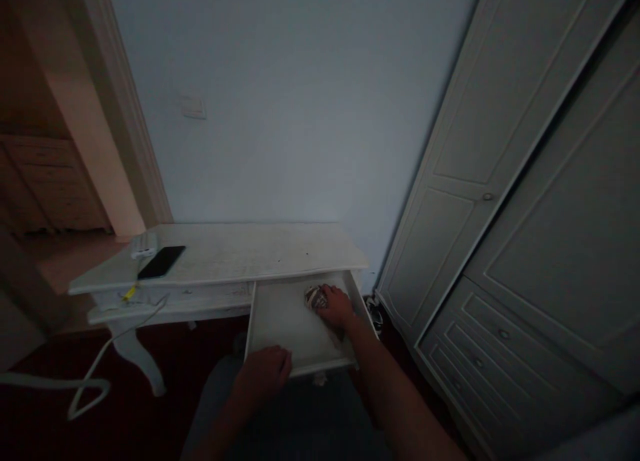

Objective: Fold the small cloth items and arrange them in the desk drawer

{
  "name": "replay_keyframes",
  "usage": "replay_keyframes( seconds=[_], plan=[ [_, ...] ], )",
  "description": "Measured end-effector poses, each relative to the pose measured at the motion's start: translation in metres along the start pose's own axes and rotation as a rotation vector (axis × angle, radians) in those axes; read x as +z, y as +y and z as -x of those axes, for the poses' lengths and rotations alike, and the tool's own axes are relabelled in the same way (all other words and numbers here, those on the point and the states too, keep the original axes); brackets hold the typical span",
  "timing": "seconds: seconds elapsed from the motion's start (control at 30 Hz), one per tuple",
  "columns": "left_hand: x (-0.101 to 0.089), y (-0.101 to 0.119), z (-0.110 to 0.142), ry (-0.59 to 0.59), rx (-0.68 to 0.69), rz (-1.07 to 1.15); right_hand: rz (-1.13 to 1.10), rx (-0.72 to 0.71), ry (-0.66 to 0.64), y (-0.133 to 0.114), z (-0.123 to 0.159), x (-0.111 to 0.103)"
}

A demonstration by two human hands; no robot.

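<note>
A white drawer [280, 321] is pulled out from the right side of a white console table [240, 248]. Inside it, my right hand [336, 306] is closed on a crumpled brown-and-white patterned cloth [315, 296], pressing it against the drawer floor. The cloth's far side is partly covered by my fingers. At the drawer's front left corner, my left hand [266, 369] has its fingers curled over the front edge. My left thumb and palm are mostly out of sight.
A dark phone [163, 262] and a white box-like device [144, 244] lie on the table's left end. A white cable [100, 358] hangs to the floor. A grey wardrobe [450, 214] stands at right, with a dark-and-white object [374, 313] on the floor beside it.
</note>
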State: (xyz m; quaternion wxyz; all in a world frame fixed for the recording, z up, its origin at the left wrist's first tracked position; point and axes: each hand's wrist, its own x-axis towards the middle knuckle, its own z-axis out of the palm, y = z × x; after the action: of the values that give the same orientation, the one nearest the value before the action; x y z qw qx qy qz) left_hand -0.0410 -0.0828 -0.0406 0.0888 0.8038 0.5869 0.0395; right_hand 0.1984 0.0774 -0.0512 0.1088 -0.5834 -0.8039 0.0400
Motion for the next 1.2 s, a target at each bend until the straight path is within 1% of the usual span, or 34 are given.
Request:
replay_keyframes(
  seconds=[0.07, 0.13, 0.17, 0.2, 0.23, 0.27, 0.3, 0.37, 0.43, 0.47, 0.5, 0.53, 0.57, 0.6, 0.67, 0.7, 0.77, 0.8, 0.83, 0.87, 0.9, 0.93, 0.97, 1.03, 1.07, 1.1, 1.13, 1.17, 1.2],
  plan=[
    [0.001, -0.001, -0.001, 0.006, 0.000, -0.010, 0.007, 0.164, 0.080, -0.024, -0.008, 0.010],
    [0.004, -0.002, -0.001, 0.006, 0.001, -0.016, 0.013, 0.330, 0.173, -0.054, -0.017, 0.021],
    [0.004, -0.002, -0.001, 0.002, 0.001, -0.017, 0.013, 0.376, 0.206, -0.069, -0.021, 0.026],
    [0.005, -0.003, -0.001, -0.001, -0.001, -0.017, 0.009, 0.376, 0.220, -0.083, -0.024, 0.030],
    [0.005, -0.003, 0.000, 0.000, -0.006, -0.016, 0.003, 0.324, 0.214, -0.094, -0.026, 0.034],
    [0.005, -0.003, 0.000, 0.003, -0.011, -0.014, -0.003, 0.231, 0.192, -0.101, -0.027, 0.037],
    [0.005, -0.003, 0.000, 0.006, -0.016, -0.011, -0.006, 0.103, 0.157, -0.105, -0.026, 0.038],
    [0.004, -0.003, 0.001, 0.007, -0.019, -0.003, 0.009, -0.237, 0.058, -0.101, -0.021, 0.038],
    [0.003, -0.003, 0.002, 0.005, -0.018, 0.008, 0.035, -0.603, -0.061, -0.081, -0.013, 0.033],
    [0.003, -0.002, 0.002, 0.007, -0.015, 0.014, 0.045, -0.748, -0.117, -0.067, -0.008, 0.028],
    [0.003, -0.002, 0.002, 0.012, -0.014, 0.017, 0.047, -0.833, -0.157, -0.052, -0.004, 0.023],
    [0.002, -0.002, 0.003, 0.016, -0.014, 0.016, 0.040, -0.843, -0.174, -0.038, 0.000, 0.017],
    [0.002, -0.001, 0.003, 0.017, -0.015, 0.010, 0.021, -0.763, -0.161, -0.025, 0.003, 0.011],
    [0.002, -0.001, 0.003, 0.016, -0.014, 0.000, -0.002, -0.620, -0.125, -0.015, 0.005, 0.007],
    [0.002, 0.000, 0.002, 0.010, -0.012, -0.024, -0.042, -0.265, -0.019, -0.007, 0.005, 0.001],
    [0.002, 0.000, 0.002, 0.006, -0.008, -0.031, -0.057, -0.073, 0.041, -0.010, 0.003, 0.001],
    [0.002, 0.000, 0.002, 0.000, -0.004, -0.041, -0.069, 0.274, 0.142, -0.026, -0.004, 0.005],
    [0.002, -0.001, 0.002, -0.002, -0.003, -0.045, -0.066, 0.403, 0.175, -0.037, -0.007, 0.009],
    [0.003, -0.001, 0.001, -0.002, -0.002, -0.047, -0.061, 0.482, 0.192, -0.048, -0.010, 0.012],
    [0.003, -0.002, 0.001, -0.001, 0.000, -0.048, -0.047, 0.463, 0.184, -0.057, -0.013, 0.016],
    [0.003, -0.002, 0.001, 0.002, 0.004, -0.049, -0.026, 0.348, 0.152, -0.063, -0.013, 0.019],
    [0.004, -0.003, 0.001, 0.006, 0.003, -0.046, -0.008, 0.186, 0.106, -0.065, -0.013, 0.021],
    [0.004, -0.003, 0.001, 0.010, 0.001, -0.038, 0.006, -0.011, 0.045, -0.063, -0.011, 0.022],
    [0.004, -0.004, 0.002, 0.022, 0.000, -0.012, 0.026, -0.430, -0.108, -0.048, -0.005, 0.021],
    [0.004, -0.004, 0.002, 0.026, 0.000, -0.001, 0.032, -0.599, -0.176, -0.037, -0.001, 0.019],
    [0.003, -0.004, 0.002, 0.030, 0.002, 0.005, 0.037, -0.705, -0.215, -0.027, 0.002, 0.016],
    [0.003, -0.004, 0.001, 0.030, 0.003, 0.005, 0.040, -0.737, -0.215, -0.018, 0.004, 0.014],
    [0.004, -0.003, 0.001, 0.029, 0.003, 0.001, 0.038, -0.663, -0.165, -0.013, 0.006, 0.013],
    [0.004, -0.003, 0.001, 0.028, 0.002, -0.006, 0.028, -0.474, -0.075, -0.011, 0.007, 0.012]
  ],
)
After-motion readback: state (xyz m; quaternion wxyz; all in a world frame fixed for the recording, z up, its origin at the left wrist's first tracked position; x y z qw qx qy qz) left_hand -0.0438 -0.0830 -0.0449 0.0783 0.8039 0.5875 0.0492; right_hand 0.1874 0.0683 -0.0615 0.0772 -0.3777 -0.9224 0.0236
